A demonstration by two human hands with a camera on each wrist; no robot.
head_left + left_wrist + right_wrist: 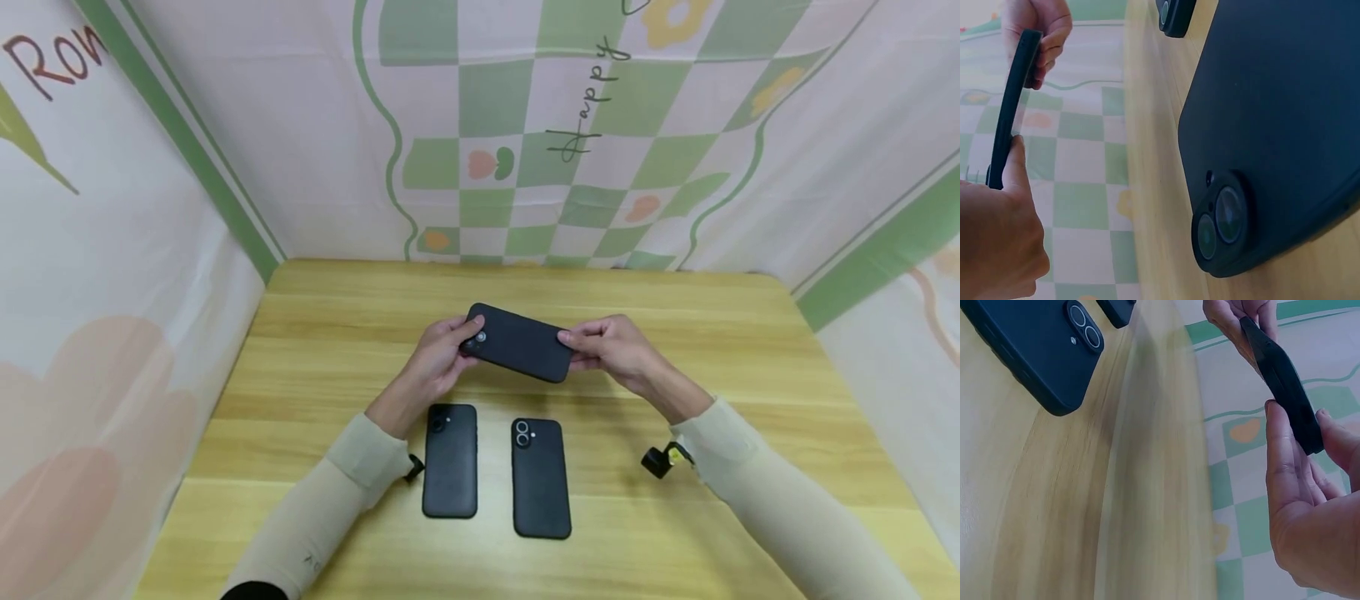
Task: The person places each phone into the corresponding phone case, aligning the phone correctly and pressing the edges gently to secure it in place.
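Note:
Both hands hold a black phone (519, 342) above the table, its back and camera lenses facing up in the head view. My left hand (442, 354) pinches the camera end, thumb on top and fingers beneath. At the opposite end my right hand (618, 352) grips the phone between thumb and fingers. Each wrist view catches the held phone (1013, 106) from its narrow side. Below it, a second black phone (451, 467) lies back up near the left wrist. To its right lies a third black phone (542, 483), also with its camera lenses up.
The wooden table (315, 333) has rounded far corners. Behind it hangs a checked green and white cloth (495, 100), with printed cloth walls on both sides. A small black device (658, 462) is strapped at the right cuff.

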